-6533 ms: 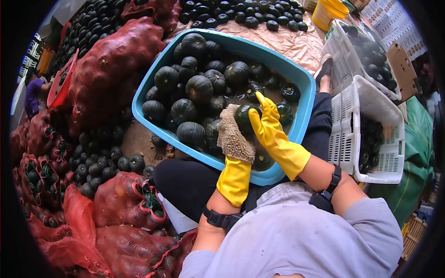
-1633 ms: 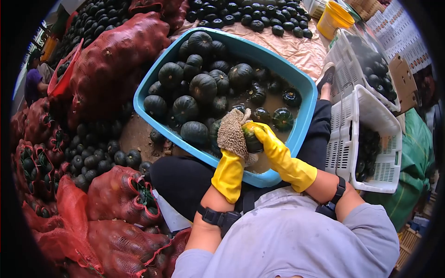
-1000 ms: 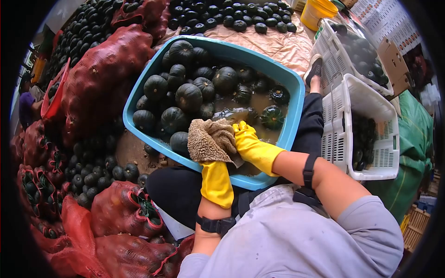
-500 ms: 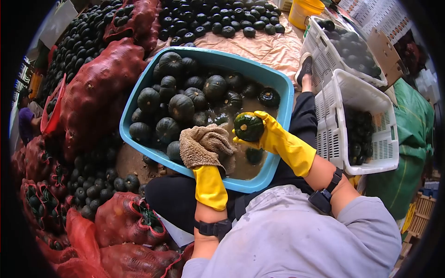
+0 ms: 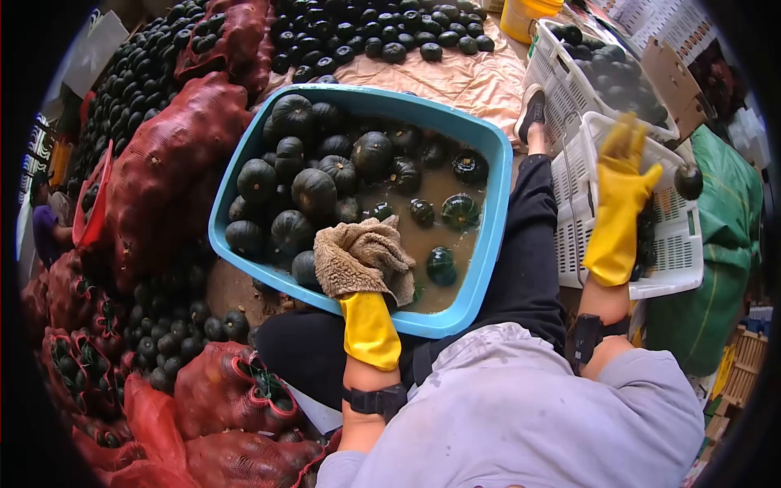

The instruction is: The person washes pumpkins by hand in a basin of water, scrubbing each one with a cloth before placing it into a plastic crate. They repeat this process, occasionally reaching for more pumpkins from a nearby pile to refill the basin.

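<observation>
My left hand [image 5: 370, 329], in a yellow rubber glove, holds a wet tan cloth [image 5: 358, 259] at the near rim of a blue tub [image 5: 382, 324]; the cloth hides its fingers. Dark green squashes [image 5: 314, 191] crowd the tub's left side, while several float in the murky water [image 5: 460, 281] on the right. My right hand [image 5: 625, 175], gloved in yellow too, is raised open over the white crate [image 5: 679, 224] with fingers stretched out. Just right of it a single squash [image 5: 688, 181] is in the air, apart from the hand. More squashes lie inside that crate.
Behind it stands another white crate [image 5: 561, 81] full of squashes. Red mesh sacks [image 5: 175, 163] line the left side. Loose squashes [image 5: 382, 32] cover the far sheet. A yellow bucket [image 5: 529, 18] stands at the back, and green sacking [image 5: 716, 268] lies at right.
My right hand has moved from above the tub to the white crate on the right and let go of the squash. My left hand and the cloth stay nearly still.
</observation>
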